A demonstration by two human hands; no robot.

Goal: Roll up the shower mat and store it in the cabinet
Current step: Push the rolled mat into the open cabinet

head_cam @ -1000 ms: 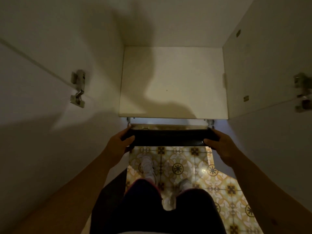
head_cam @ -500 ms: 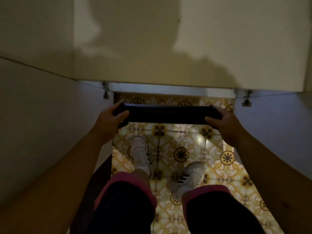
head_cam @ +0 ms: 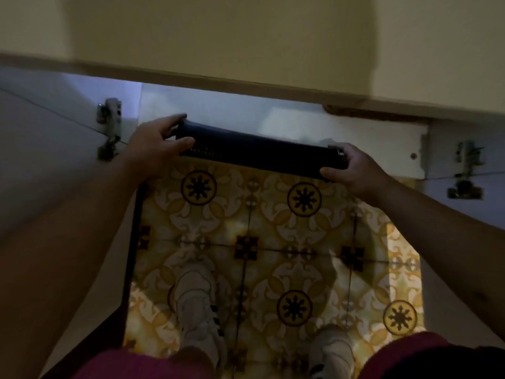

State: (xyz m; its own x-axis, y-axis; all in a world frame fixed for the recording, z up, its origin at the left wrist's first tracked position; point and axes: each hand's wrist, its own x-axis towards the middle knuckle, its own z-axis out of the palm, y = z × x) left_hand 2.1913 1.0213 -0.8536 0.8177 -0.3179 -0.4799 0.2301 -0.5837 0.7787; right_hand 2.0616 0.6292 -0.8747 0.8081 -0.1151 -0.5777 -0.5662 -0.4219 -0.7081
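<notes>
The rolled shower mat [head_cam: 259,151] is a dark, long tube held level in front of me, its right end slightly lower. My left hand [head_cam: 155,146] grips its left end and my right hand [head_cam: 355,170] grips its right end. The roll hangs at the front edge of the open cabinet's pale bottom shelf [head_cam: 232,110], under a beige shelf board [head_cam: 246,36]. Whether the roll touches the shelf I cannot tell.
Both cabinet doors stand open, the left door [head_cam: 54,160] and the right door [head_cam: 464,214], each with a metal hinge: left hinge [head_cam: 109,127], right hinge [head_cam: 467,170]. Below lies patterned yellow floor tile [head_cam: 273,242], and my white shoes [head_cam: 199,305] stand on it.
My view has dropped lower and closer to the cabinet. Both hands have carried the roll forward to the lower shelf's front edge, and it now tilts slightly down to the right.
</notes>
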